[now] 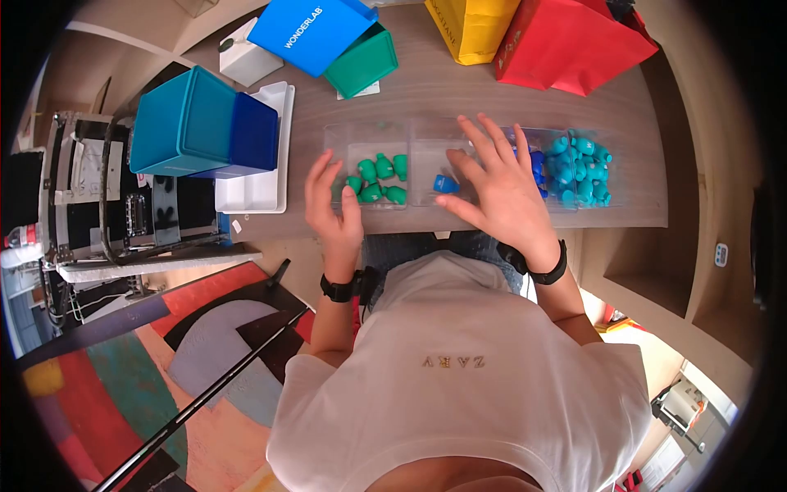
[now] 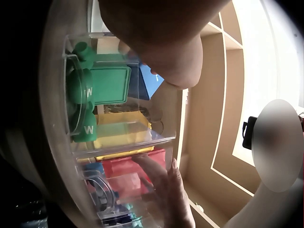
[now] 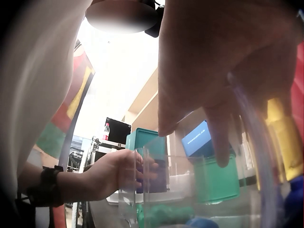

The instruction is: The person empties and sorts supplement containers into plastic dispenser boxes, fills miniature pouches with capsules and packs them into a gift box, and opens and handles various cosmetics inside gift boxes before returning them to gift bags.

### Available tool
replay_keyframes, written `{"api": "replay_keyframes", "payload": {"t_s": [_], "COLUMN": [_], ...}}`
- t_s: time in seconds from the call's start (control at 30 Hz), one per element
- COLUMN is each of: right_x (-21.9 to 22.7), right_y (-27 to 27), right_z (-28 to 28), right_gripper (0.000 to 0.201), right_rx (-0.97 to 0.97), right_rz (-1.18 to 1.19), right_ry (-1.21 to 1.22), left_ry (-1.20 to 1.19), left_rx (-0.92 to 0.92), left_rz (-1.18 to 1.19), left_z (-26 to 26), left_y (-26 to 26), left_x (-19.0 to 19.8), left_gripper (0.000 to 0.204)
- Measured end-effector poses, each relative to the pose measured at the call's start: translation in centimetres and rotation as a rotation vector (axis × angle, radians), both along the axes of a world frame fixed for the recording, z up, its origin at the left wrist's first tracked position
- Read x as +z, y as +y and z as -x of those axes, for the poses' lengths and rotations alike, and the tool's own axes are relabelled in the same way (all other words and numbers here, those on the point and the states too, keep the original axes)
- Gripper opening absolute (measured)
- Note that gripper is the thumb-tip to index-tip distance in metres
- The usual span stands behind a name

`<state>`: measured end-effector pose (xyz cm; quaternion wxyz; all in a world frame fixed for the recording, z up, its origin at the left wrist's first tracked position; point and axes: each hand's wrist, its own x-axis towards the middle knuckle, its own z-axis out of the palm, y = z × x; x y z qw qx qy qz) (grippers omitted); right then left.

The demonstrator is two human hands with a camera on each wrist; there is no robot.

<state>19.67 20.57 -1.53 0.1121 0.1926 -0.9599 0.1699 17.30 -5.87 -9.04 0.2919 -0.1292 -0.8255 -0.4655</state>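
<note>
A row of clear plastic bins stands along the table's near edge. Small green bottles [image 1: 369,170] lie in the left bin [image 1: 354,131]; in the left wrist view, the green bottles [image 2: 84,129] show a white W. One small blue piece [image 1: 445,184] lies in the middle bin [image 1: 426,152]. My right hand [image 1: 510,197] is over this bin with fingers spread, holding nothing, thumb near the blue piece. Beyond it, dark blue bottles [image 1: 538,170] and teal bottles [image 1: 584,174] fill the right side. My left hand [image 1: 334,215] is at the left bin's outer side, fingers loosely bent around nothing.
Behind the bins stand a blue WONDERLAB box [image 1: 307,33], a green box [image 1: 365,61], a yellow bag [image 1: 475,29] and a red bag [image 1: 570,45]. At the left, teal [image 1: 184,119] and dark blue boxes [image 1: 254,131] sit on a white tray [image 1: 283,164].
</note>
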Motion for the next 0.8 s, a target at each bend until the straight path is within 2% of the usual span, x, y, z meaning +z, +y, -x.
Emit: {"api": "replay_keyframes", "payload": {"t_s": [0.6,0.7,0.77,0.8], "right_x": [0.0,0.5,0.4,0.4], "right_y": [0.1,0.2,0.1,0.1], "right_z": [-0.1,0.0,-0.1,-0.1], "right_gripper": [0.06,0.061,0.06,0.059], "right_rx": [0.008,0.021,0.015,0.014], "right_rz": [0.003,-0.024,-0.017,-0.013], "right_ry": [0.005,0.026,-0.011,0.0], "left_ry": [0.207,0.178,0.026,0.025], "left_rx": [-0.036,-0.03,-0.033,-0.037], "left_rz": [-0.028,-0.013,0.163,0.178], "left_z": [1.3,1.0,0.3,0.3], "left_y": [-0.5,-0.8,-1.3,-1.5], "left_x": [-2.1,-1.3,0.6,1.6], "left_gripper": [0.028,0.026,0.028,0.026]}}
